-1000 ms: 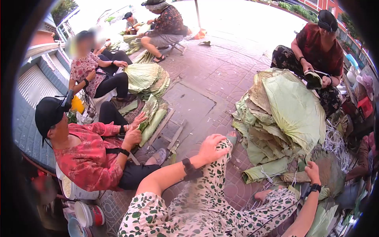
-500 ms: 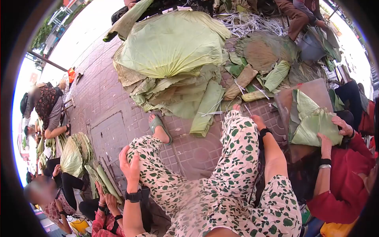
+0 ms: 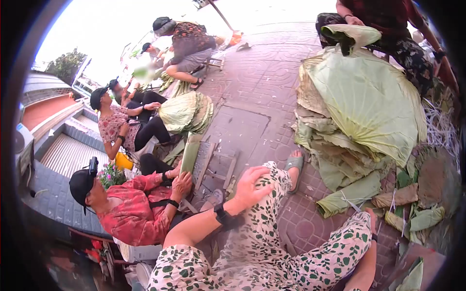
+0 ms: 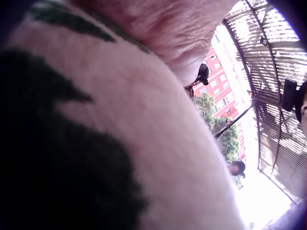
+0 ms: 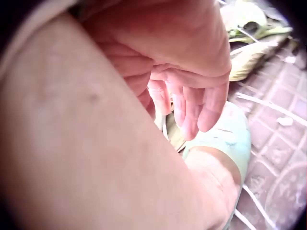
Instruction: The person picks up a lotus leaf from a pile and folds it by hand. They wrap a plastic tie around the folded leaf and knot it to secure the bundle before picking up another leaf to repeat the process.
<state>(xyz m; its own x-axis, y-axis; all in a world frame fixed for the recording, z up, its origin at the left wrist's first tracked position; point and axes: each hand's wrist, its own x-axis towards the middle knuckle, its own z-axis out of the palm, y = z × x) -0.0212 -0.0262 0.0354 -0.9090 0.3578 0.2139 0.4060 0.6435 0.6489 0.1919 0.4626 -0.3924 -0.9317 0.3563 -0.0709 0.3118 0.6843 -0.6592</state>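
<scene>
My left hand rests on the left knee of the leaf-print trousers, fingers relaxed and spread. The left wrist view shows part of that hand close up against the trouser cloth. Beside my right leg the right forearm reaches down; the head view mostly hides its hand. In the right wrist view the right hand hangs with loosely bent fingers, holding nothing, near a foot in a pale sandal.
A tall stack of big dried leaves stands at the right, with tied leaf rolls before it and white strips beyond. Seated people handle leaves at the left; a wooden frame lies between. Another person sits behind the stack.
The head view swung right, then back left. My left hand has stayed on the knee, while the right has moved from beside the leaf rolls to low beside my leg.
</scene>
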